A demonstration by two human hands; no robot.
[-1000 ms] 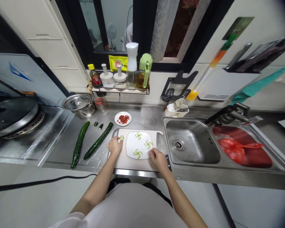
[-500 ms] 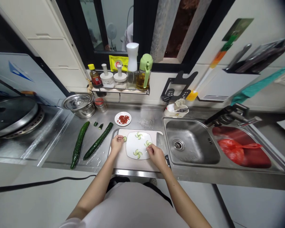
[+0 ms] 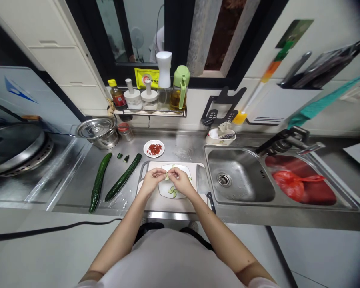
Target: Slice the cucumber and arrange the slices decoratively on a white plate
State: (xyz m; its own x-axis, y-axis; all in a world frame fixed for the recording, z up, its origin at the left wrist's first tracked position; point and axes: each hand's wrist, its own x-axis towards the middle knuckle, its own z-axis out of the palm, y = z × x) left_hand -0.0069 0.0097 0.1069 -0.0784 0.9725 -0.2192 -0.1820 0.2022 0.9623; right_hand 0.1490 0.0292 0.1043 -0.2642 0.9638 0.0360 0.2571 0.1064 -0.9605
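Observation:
My left hand [image 3: 152, 181] and my right hand [image 3: 180, 182] meet over a white plate [image 3: 163, 191]. Both pinch pale green cucumber slices [image 3: 167, 176] between their fingertips; the fingers partly cover them. A pinwheel of cucumber slices [image 3: 173, 192] lies near the plate's front edge, and other arranged slices show at its back and right, partly hidden by my right hand. Beneath the plate is a light cutting board [image 3: 159, 205]. A kitchen knife [image 3: 210, 201] rests along the board's right side, its handle toward me.
Two cucumbers [image 3: 101, 182] and two small cucumber ends lie on the steel counter at left. Behind the board sits a small dish [image 3: 154, 155] of chopped red bits. A double sink [image 3: 243, 176] is at right, a lidded pot [image 3: 97, 132] at back left, and a seasoning rack [image 3: 151, 113] above.
My right hand has come left from the plate's right side, and my left hand has moved right with its cucumber slice. Their fingertips now meet above the plate.

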